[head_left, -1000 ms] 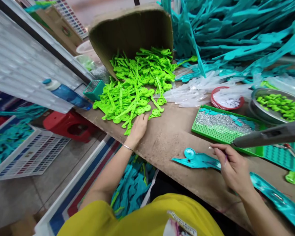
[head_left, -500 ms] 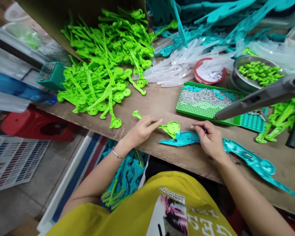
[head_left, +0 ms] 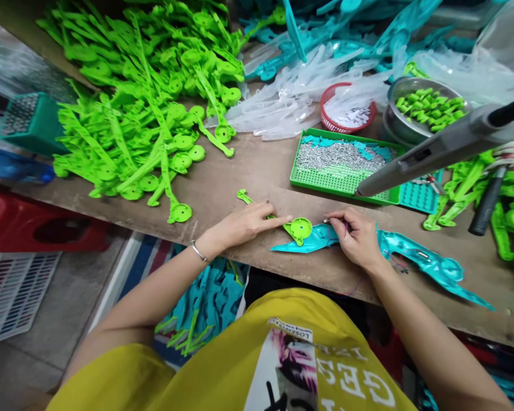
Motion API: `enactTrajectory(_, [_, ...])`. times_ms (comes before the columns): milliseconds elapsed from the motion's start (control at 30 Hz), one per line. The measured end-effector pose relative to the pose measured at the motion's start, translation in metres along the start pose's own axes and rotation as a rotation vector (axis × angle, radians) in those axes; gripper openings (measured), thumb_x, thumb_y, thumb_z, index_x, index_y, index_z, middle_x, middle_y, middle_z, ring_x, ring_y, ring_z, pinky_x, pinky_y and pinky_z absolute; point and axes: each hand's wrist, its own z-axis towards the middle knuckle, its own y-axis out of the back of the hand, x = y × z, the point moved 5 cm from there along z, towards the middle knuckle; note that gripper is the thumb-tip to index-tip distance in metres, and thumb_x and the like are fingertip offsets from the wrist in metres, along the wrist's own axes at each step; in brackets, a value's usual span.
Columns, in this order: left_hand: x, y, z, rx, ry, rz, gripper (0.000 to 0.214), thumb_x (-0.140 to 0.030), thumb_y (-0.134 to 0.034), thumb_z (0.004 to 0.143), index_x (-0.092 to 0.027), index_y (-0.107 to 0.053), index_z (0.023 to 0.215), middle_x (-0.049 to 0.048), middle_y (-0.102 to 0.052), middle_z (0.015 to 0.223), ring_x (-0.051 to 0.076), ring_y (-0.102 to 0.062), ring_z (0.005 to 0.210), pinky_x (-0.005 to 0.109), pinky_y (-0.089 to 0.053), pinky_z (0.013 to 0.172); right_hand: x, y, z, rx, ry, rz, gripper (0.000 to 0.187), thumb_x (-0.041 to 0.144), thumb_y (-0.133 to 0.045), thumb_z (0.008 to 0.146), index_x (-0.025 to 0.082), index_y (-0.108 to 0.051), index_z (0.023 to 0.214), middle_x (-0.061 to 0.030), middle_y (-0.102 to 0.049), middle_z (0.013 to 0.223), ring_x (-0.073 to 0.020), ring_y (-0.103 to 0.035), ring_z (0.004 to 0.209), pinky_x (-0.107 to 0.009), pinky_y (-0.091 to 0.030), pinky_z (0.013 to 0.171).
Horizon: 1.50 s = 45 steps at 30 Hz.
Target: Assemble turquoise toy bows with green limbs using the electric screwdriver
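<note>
My left hand [head_left: 251, 224] rests over a lime-green plastic arm [head_left: 301, 229] with a round disc end, its fingers holding the shaft and the index pointing towards the disc. That disc end lies on the left part of a long turquoise plastic shell [head_left: 428, 260], which lies flat along the table's front edge. My right hand [head_left: 357, 237] is closed in a pinch above the shell, covering its middle. A small metal piece [head_left: 326, 221] pokes out of its fingertips, and something purple, perhaps a wire, shows between the fingers. The piece's exact kind is too small to tell.
Lime-green arms [head_left: 154, 114] are heaped at the left. Behind lie clear plastic strips [head_left: 278, 108] and a red basket [head_left: 346, 123]. A green tray [head_left: 342, 177] holds screws. A grey tool [head_left: 428, 151] hangs over it, near a metal bowl [head_left: 394, 123].
The view has shifted. My left hand has moved along the green arm towards its disc, and the arm's angle has turned steeper. My right hand keeps its pinch over the shell.
</note>
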Motion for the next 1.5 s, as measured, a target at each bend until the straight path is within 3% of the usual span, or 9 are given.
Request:
enactTrajectory(333, [0.004,-0.001,0.018,0.045,-0.063,-0.174,0.062,-0.002,-0.031,0.094,-0.038,-0.064,0.132,0.0015,-0.058,0.091,0.016,-0.060,0.096,0.054,-0.035,0.120,0.003,0.003,-0.007,0.065,0.043,-0.002,0.018,0.020,-0.053,0.094,0.022,-0.071,0.095,-0.0046,-0.072,0.084,-0.0186,-0.067,0.078,-0.034,-0.052,0.072])
enactTrajectory(667, [0.001,-0.007,0.019,0.020,-0.160,-0.126,0.058,-0.006,-0.031,0.098,-0.039,-0.062,0.134,0.0017,-0.062,0.097,0.015,-0.061,0.099,0.054,-0.038,0.119,0.006,0.002,-0.009,0.023,0.070,-0.037,0.018,0.018,-0.053,0.095,0.020,-0.071,0.095,-0.0048,-0.071,0.083,-0.0183,-0.067,0.076,-0.033,-0.052,0.071])
enactTrajectory(900, [0.000,-0.011,0.009,-0.099,-0.173,0.017,0.054,-0.007,-0.036,0.100,-0.036,-0.054,0.142,0.0036,-0.064,0.101,0.016,-0.060,0.100,0.052,-0.046,0.113,0.005,0.000,-0.010,0.006,0.095,-0.037,0.017,0.016,-0.054,0.094,0.020,-0.070,0.095,-0.0059,-0.071,0.084,-0.0188,-0.067,0.078,-0.032,-0.051,0.072])
enactTrajectory(1100, [0.004,-0.015,0.013,-0.094,-0.195,0.005,0.049,-0.011,-0.036,0.102,-0.037,-0.059,0.136,0.0039,-0.064,0.101,0.016,-0.060,0.101,0.051,-0.044,0.113,0.006,-0.002,-0.011,0.013,0.098,-0.052,0.017,0.017,-0.054,0.095,0.020,-0.070,0.096,-0.0061,-0.071,0.084,-0.0192,-0.067,0.078,-0.033,-0.052,0.073])
enactTrajectory(1300, [0.003,-0.011,0.021,-0.013,-0.162,0.061,0.047,-0.014,-0.036,0.102,-0.036,-0.061,0.135,0.0059,-0.064,0.099,0.018,-0.059,0.098,0.046,-0.049,0.104,0.006,-0.004,-0.011,0.023,0.101,-0.075,0.017,0.018,-0.053,0.095,0.018,-0.070,0.096,-0.0068,-0.071,0.085,-0.0195,-0.067,0.079,-0.033,-0.052,0.073])
enactTrajectory(1500, [-0.001,-0.013,0.011,-0.014,-0.164,0.104,0.050,-0.011,-0.037,0.101,-0.037,-0.059,0.137,0.0052,-0.066,0.101,0.018,-0.058,0.101,0.045,-0.048,0.105,0.007,-0.005,-0.011,0.014,0.113,-0.096,0.018,0.017,-0.052,0.095,0.019,-0.070,0.096,-0.0063,-0.070,0.084,-0.0187,-0.067,0.078,-0.033,-0.052,0.072])
